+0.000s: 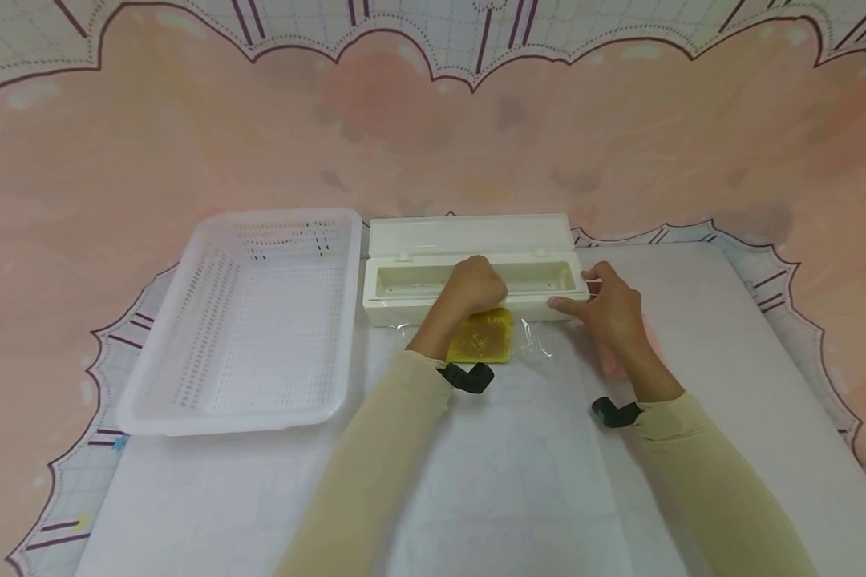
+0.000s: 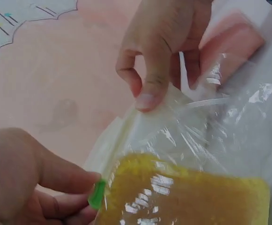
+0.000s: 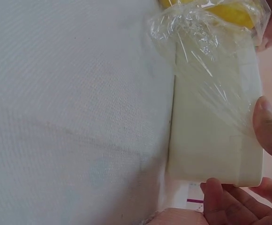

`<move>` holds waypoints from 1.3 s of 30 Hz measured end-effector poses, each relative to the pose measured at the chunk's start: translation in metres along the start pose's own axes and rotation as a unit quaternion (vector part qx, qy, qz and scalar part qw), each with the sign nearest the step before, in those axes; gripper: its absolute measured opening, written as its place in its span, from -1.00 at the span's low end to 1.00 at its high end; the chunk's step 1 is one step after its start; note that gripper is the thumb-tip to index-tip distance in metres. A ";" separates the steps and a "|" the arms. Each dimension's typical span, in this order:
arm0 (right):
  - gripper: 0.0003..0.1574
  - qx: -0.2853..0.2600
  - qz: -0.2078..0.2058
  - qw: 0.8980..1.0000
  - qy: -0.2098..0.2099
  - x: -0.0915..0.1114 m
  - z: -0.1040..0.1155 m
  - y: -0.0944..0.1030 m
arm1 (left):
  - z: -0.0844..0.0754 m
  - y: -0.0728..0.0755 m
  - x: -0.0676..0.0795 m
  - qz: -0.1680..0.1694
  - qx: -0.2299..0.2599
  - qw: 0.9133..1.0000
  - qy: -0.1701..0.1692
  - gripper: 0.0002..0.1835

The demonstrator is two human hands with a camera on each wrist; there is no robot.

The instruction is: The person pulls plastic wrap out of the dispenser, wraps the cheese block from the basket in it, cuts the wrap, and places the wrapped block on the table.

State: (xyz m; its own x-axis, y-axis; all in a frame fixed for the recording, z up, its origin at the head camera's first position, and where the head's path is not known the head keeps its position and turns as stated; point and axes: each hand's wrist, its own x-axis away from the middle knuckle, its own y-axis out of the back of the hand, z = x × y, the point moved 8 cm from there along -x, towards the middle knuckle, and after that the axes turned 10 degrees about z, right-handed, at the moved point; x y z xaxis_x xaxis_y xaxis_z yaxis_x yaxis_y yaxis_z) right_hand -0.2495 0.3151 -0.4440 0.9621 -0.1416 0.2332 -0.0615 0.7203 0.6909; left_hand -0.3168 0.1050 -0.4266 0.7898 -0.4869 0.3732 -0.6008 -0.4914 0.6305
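A long white box [image 1: 541, 308] stands at the table's far side with its lid [image 1: 469, 236] raised. My left hand [image 1: 476, 287] is at the box's front middle. In the left wrist view its thumb and fingers pinch a small green piece [image 2: 97, 193] beside the box's front edge. My right hand [image 1: 609, 308] grips the box's right end, thumb on the front edge and fingers round the end. A yellow-brown square block [image 1: 480, 336] in clear plastic film [image 1: 532, 340] lies against the box's front, partly behind the left forearm. The film spreads over the box's front face.
A white perforated basket [image 1: 241, 423] stands left of the box. Something pink [image 1: 653, 340] lies under the right wrist, mostly hidden. The table [image 1: 505, 489] has a white cover; a peach patterned cloth [image 1: 433, 152] rises behind it.
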 end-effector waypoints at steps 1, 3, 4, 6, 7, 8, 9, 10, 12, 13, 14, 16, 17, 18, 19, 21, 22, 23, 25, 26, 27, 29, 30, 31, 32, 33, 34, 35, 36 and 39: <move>0.10 0.000 0.000 1.000 0.000 0.000 0.000 -0.001 | 0.000 0.000 0.000 -0.002 -0.007 1.000 -0.020 -0.62; 0.13 0.000 0.002 1.000 0.000 -0.001 0.000 -0.002 | 0.001 0.000 0.002 -0.012 -0.013 0.999 -0.041 -0.63; 0.14 0.000 0.003 1.000 -0.002 -0.001 -0.001 -0.002 | 0.002 0.000 0.004 -0.018 -0.017 0.999 -0.047 -0.65; 0.17 0.002 0.005 1.000 -0.006 -0.002 -0.002 -0.003 | 0.005 -0.001 0.005 -0.026 -0.024 0.998 -0.048 -0.70; 0.19 0.003 0.006 1.000 -0.008 -0.002 -0.003 -0.003 | 0.006 -0.002 0.005 -0.029 -0.027 0.998 -0.047 -0.71; 0.20 0.004 0.005 1.000 -0.011 -0.003 -0.003 -0.002 | 0.006 -0.003 0.006 -0.034 -0.025 0.998 -0.042 -0.72; 0.20 0.005 0.004 1.000 -0.011 -0.003 -0.004 -0.002 | 0.007 -0.003 0.006 -0.041 -0.030 0.998 -0.040 -0.71; 0.19 0.005 0.003 1.000 -0.012 -0.002 -0.005 -0.001 | 0.006 -0.004 0.006 -0.048 -0.034 0.998 -0.036 -0.70; 0.17 0.003 0.001 1.000 -0.011 -0.002 -0.005 0.001 | 0.006 -0.004 0.007 -0.067 -0.043 0.997 -0.023 -0.67; 0.17 0.003 0.000 1.000 -0.011 -0.002 -0.006 0.001 | 0.006 -0.004 0.007 -0.076 -0.051 0.996 -0.010 -0.66; 0.15 0.003 -0.001 1.000 -0.008 -0.002 -0.006 0.001 | 0.008 -0.003 0.008 -0.087 -0.054 0.995 0.007 -0.66; 0.13 0.003 -0.002 1.000 -0.003 -0.001 -0.005 0.001 | 0.012 -0.002 0.012 -0.106 -0.066 0.991 0.044 -0.60; 0.12 0.003 -0.002 1.000 -0.001 -0.002 -0.005 0.001 | 0.015 -0.001 0.014 -0.115 -0.070 0.989 0.061 -0.57; 0.11 0.004 -0.004 1.000 0.001 -0.002 -0.005 0.001 | 0.017 0.000 0.016 -0.121 -0.071 0.987 0.074 -0.54; 0.11 0.005 -0.005 1.000 0.003 -0.002 -0.005 0.001 | 0.020 0.001 0.018 -0.129 -0.070 0.986 0.082 -0.52; 0.10 0.007 -0.009 1.000 0.007 -0.002 -0.004 0.001 | 0.024 0.004 0.023 -0.151 -0.062 0.983 0.083 -0.55; 0.10 0.008 -0.010 1.000 0.008 -0.002 -0.004 0.001 | 0.026 0.006 0.026 -0.162 -0.054 0.982 0.078 -0.58; 0.09 0.009 -0.010 1.000 0.009 -0.002 -0.004 0.001 | 0.029 0.008 0.028 -0.173 -0.046 0.981 0.071 -0.63; 0.08 0.013 -0.014 1.000 0.011 -0.001 -0.003 0.002 | 0.033 0.011 0.033 -0.195 -0.033 0.979 0.055 -0.70; 0.07 0.014 -0.016 1.000 0.012 0.000 -0.003 0.002 | 0.036 0.013 0.036 -0.203 -0.027 0.978 0.049 -0.72; 0.07 0.014 -0.017 1.000 0.012 0.000 -0.002 0.003 | 0.038 0.015 0.038 -0.210 -0.022 0.977 0.041 -0.74; 0.05 0.014 -0.020 1.000 0.012 0.001 -0.002 0.005 | 0.041 0.018 0.042 -0.218 -0.016 0.976 0.023 -0.73; 0.05 0.014 -0.021 1.000 0.011 0.002 -0.002 0.006 | 0.042 0.018 0.043 -0.220 -0.013 0.975 0.014 -0.72; 0.05 0.012 -0.020 1.000 0.010 0.002 -0.002 0.006 | 0.043 0.019 0.045 -0.224 -0.012 0.974 0.007 -0.73; 0.05 0.012 -0.017 1.000 0.009 0.002 -0.002 0.005 | 0.044 0.019 0.046 -0.229 -0.009 0.973 0.000 -0.73; 0.05 0.010 -0.013 1.000 0.007 0.002 -0.002 0.004 | 0.046 0.020 0.048 -0.236 -0.005 0.972 -0.008 -0.74; 0.06 0.009 -0.010 1.000 0.005 0.002 -0.002 0.004 | 0.048 0.020 0.050 -0.247 -0.002 0.969 -0.013 -0.75; 0.07 0.008 -0.007 1.000 0.003 0.002 -0.002 0.003 | 0.050 0.021 0.053 -0.257 0.002 0.966 -0.015 -0.77; 0.08 0.007 -0.005 1.000 0.001 0.002 -0.001 0.002 | 0.053 0.022 0.056 -0.269 0.004 0.963 -0.017 -0.78; 0.11 0.006 -0.003 1.000 -0.005 0.002 -0.001 0.000 | 0.061 0.025 0.065 -0.308 0.000 0.951 -0.024 -0.79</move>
State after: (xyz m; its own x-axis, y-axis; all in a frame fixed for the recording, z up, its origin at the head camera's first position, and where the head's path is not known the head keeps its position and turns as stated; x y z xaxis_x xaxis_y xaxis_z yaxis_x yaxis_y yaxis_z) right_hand -0.2475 0.3158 -0.4443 0.9598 -0.1534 0.2353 -0.0580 0.7114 0.7004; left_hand -0.2880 0.0177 -0.4281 0.9853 -0.1392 -0.0986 -0.0261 -0.6945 0.7191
